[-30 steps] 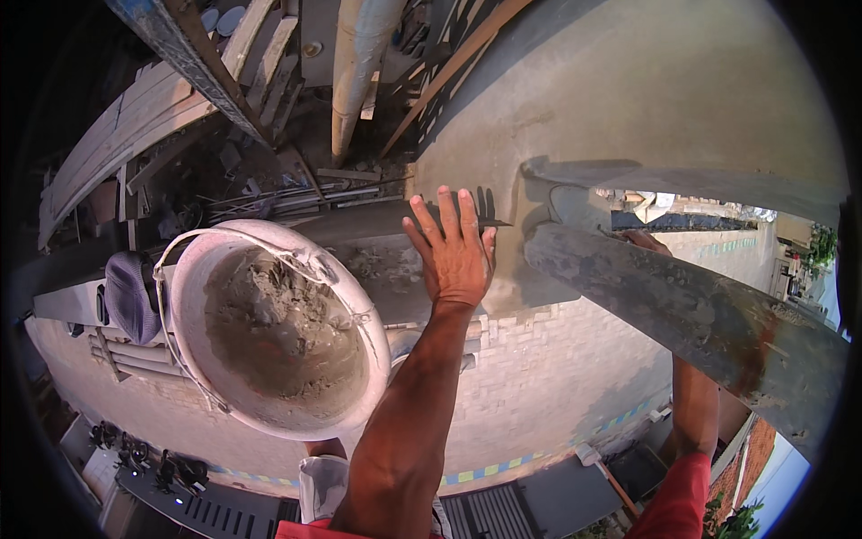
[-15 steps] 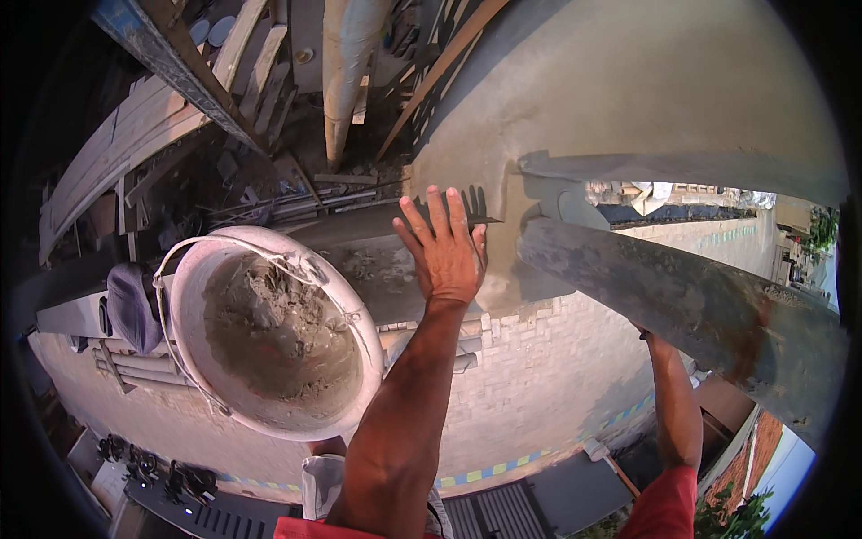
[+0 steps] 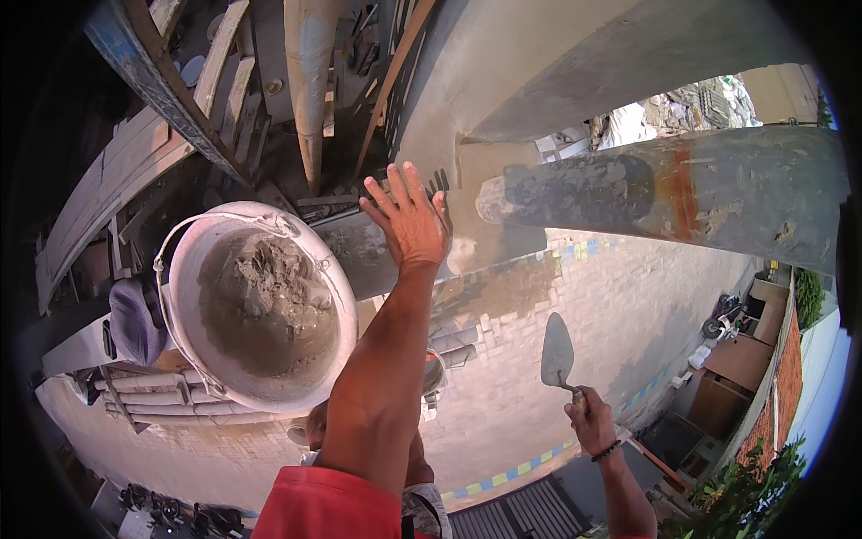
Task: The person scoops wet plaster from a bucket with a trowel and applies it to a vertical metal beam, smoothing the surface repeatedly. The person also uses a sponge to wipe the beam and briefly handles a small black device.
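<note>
My left hand (image 3: 415, 225) is spread flat with fingers apart, and rests against the edge of the grey plastered surface (image 3: 449, 202). In my right hand (image 3: 593, 427) is a pointing trowel (image 3: 558, 350), held by its handle with the grey blade upward in the view. To the left of my left arm stands a pale bucket (image 3: 346, 305) with a handle across its rim. Wet grey mortar (image 3: 278, 296) fills part of it, heaped on the far side. A grey round beam or pipe (image 3: 673, 193) with a rusty band extends to the right from the plastered corner.
Wooden planks (image 3: 117, 180), a blue-grey beam (image 3: 166, 85) and an upright pole (image 3: 310, 90) stand at the far left. A dark cap (image 3: 137, 322) lies beside the bucket. Far below are a paved yard (image 3: 512, 395), a parked motorbike (image 3: 725, 314) and a dark slatted gate (image 3: 525, 512).
My right hand has come out from behind the beam, and the trowel now shows. The view has shifted, so the beam lies more level. My left hand stays spread.
</note>
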A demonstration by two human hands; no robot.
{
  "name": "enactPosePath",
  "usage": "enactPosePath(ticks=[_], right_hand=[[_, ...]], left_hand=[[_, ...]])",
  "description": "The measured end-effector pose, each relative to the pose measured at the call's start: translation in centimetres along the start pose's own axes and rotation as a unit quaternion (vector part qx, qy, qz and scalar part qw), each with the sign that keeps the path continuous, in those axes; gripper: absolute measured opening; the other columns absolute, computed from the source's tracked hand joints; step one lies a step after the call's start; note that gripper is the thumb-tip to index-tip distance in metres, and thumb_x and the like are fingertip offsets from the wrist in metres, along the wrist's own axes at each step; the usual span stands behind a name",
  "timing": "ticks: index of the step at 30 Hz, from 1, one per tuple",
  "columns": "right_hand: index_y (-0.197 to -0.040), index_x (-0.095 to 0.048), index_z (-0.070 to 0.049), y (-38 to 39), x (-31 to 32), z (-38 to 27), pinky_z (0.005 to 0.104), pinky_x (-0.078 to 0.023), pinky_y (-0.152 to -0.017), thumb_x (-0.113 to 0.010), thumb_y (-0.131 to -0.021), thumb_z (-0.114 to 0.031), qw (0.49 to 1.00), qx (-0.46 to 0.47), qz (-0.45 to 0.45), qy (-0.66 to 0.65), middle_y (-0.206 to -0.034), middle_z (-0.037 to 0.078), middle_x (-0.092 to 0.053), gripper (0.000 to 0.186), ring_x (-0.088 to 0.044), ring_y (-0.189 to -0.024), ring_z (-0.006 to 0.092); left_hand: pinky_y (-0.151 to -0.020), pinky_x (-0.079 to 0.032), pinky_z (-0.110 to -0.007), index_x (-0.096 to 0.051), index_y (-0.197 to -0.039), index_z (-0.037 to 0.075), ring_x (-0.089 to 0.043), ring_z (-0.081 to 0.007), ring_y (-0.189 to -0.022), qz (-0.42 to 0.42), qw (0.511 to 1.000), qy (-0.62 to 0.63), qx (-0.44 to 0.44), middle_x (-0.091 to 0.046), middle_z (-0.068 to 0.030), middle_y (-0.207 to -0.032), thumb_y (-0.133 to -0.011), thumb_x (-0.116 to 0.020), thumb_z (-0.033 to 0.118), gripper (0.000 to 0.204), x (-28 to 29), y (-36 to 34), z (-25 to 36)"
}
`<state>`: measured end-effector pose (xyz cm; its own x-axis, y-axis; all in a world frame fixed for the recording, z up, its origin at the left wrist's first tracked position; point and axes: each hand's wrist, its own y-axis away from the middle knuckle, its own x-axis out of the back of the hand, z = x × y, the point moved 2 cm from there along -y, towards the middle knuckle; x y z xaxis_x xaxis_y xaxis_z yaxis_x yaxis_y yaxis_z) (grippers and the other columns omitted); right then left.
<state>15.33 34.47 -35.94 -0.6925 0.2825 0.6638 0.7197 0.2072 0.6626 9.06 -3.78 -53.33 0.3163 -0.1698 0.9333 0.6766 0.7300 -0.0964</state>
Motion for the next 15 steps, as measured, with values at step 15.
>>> enactPosePath(ticks=[15], right_hand=[[-0.096, -0.057, -0.002, -0.8, -32.6, 7.6, 0.0328, -0.048, -0.045, -0.061, -0.084, -0.026, 0.907, -0.257, -0.262, -0.205, -0.064, 0.009, -0.055, 0.028, -0.056, -0.051, 0.0173]], left_hand=[[-0.107, -0.024, -0.055, -0.057, -0.117, 0.001, -0.057, -0.0336, -0.107, -0.243, 0.867, 0.365, -0.238, -0.062, -0.0149, -0.110, -0.080, -0.063, 0.009, 0.038, 15.9, 23.8, -6.4]])
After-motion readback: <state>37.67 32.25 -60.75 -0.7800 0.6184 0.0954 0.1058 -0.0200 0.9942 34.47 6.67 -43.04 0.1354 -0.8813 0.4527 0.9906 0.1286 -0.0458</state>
